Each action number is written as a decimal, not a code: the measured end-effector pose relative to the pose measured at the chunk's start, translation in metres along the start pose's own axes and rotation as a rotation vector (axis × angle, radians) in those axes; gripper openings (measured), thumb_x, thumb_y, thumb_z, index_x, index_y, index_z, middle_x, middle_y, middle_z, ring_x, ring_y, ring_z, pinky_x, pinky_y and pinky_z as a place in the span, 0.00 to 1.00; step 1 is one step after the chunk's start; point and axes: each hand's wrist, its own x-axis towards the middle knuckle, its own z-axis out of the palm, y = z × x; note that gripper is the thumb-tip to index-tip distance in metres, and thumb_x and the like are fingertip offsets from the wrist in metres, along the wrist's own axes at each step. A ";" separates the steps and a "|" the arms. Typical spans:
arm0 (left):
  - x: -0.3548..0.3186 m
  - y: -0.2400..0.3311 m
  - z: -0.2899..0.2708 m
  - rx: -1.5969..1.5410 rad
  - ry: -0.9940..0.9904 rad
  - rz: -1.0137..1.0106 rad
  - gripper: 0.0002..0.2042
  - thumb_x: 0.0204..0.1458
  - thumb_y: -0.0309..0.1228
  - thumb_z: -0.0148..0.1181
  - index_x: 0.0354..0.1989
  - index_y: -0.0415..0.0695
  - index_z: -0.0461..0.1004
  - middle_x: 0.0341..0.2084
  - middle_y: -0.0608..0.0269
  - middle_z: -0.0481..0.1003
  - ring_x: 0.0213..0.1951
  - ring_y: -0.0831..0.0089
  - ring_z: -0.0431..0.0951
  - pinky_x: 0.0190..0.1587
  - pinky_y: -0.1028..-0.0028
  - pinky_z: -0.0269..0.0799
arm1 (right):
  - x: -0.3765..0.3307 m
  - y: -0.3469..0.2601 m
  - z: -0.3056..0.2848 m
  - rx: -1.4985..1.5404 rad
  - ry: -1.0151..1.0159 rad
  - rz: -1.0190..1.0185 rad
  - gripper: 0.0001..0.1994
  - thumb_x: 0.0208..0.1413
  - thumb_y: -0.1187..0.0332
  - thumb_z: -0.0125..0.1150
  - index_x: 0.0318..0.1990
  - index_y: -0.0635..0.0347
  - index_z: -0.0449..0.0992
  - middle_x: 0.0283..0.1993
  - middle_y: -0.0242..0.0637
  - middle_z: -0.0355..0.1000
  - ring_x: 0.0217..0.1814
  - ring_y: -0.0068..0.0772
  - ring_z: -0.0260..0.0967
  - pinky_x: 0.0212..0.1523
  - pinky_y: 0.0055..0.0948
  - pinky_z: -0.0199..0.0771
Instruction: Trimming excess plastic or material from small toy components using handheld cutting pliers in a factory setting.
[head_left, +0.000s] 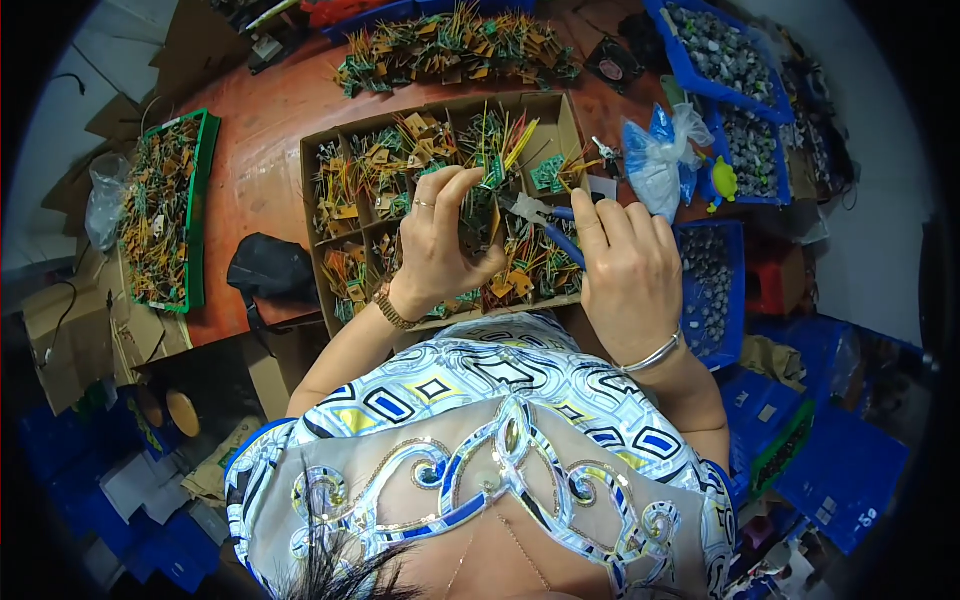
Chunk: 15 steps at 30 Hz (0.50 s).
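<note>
My left hand (pixel 438 240) is above a divided cardboard box, its fingers curled at a small green circuit board (pixel 490 172). Red and yellow wires (pixel 520 142) fan up from beside that board. In my right hand (pixel 625 265) is a pair of blue-handled cutting pliers (pixel 562 238). The pliers' metal jaws (pixel 528 208) point left toward the board and sit a little apart from my left fingertips. Beneath both hands, the cardboard box (pixel 570 130) holds many small orange and green boards with wires, sorted into compartments.
A heap of wired boards (pixel 460 50) lies at the table's far side. A green tray (pixel 207 215) of boards stands left, near a black bag (pixel 268 272). Blue bins (pixel 735 290) of small grey parts line the right, with a clear plastic bag (pixel 655 165) and a yellow figure (pixel 723 180).
</note>
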 end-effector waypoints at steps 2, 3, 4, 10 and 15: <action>0.000 0.001 0.000 0.021 -0.002 0.017 0.35 0.31 0.29 0.64 0.55 0.40 0.63 0.43 0.49 0.67 0.41 0.54 0.72 0.36 0.64 0.74 | 0.002 -0.005 0.000 -0.181 0.002 -0.010 0.21 0.44 0.75 0.56 0.50 0.65 0.73 0.34 0.34 0.67 0.36 0.34 0.63 0.37 0.31 0.62; 0.000 0.001 0.000 0.019 -0.007 0.011 0.35 0.30 0.29 0.64 0.55 0.40 0.63 0.43 0.49 0.67 0.41 0.54 0.72 0.35 0.64 0.74 | 0.002 -0.007 0.000 -0.181 0.001 -0.006 0.21 0.44 0.75 0.56 0.50 0.65 0.73 0.34 0.34 0.67 0.36 0.34 0.63 0.37 0.31 0.62; 0.000 0.001 0.000 0.018 -0.011 0.003 0.35 0.30 0.28 0.65 0.55 0.40 0.63 0.43 0.49 0.67 0.41 0.54 0.72 0.35 0.64 0.74 | 0.003 -0.010 0.001 -0.252 0.009 -0.014 0.20 0.46 0.74 0.55 0.50 0.65 0.73 0.33 0.34 0.66 0.35 0.32 0.62 0.36 0.30 0.61; -0.002 0.000 0.000 0.035 -0.011 0.029 0.34 0.31 0.27 0.65 0.55 0.40 0.64 0.42 0.50 0.67 0.40 0.55 0.72 0.35 0.65 0.73 | 0.009 -0.017 0.007 -0.414 0.008 -0.048 0.19 0.48 0.72 0.53 0.49 0.64 0.74 0.30 0.32 0.64 0.34 0.29 0.61 0.34 0.27 0.59; -0.001 -0.001 0.001 0.034 -0.024 0.021 0.34 0.31 0.27 0.65 0.54 0.40 0.64 0.41 0.51 0.68 0.40 0.55 0.72 0.36 0.65 0.73 | 0.013 -0.013 0.010 -0.349 -0.041 -0.041 0.18 0.48 0.73 0.53 0.49 0.65 0.74 0.30 0.33 0.67 0.35 0.29 0.64 0.36 0.27 0.62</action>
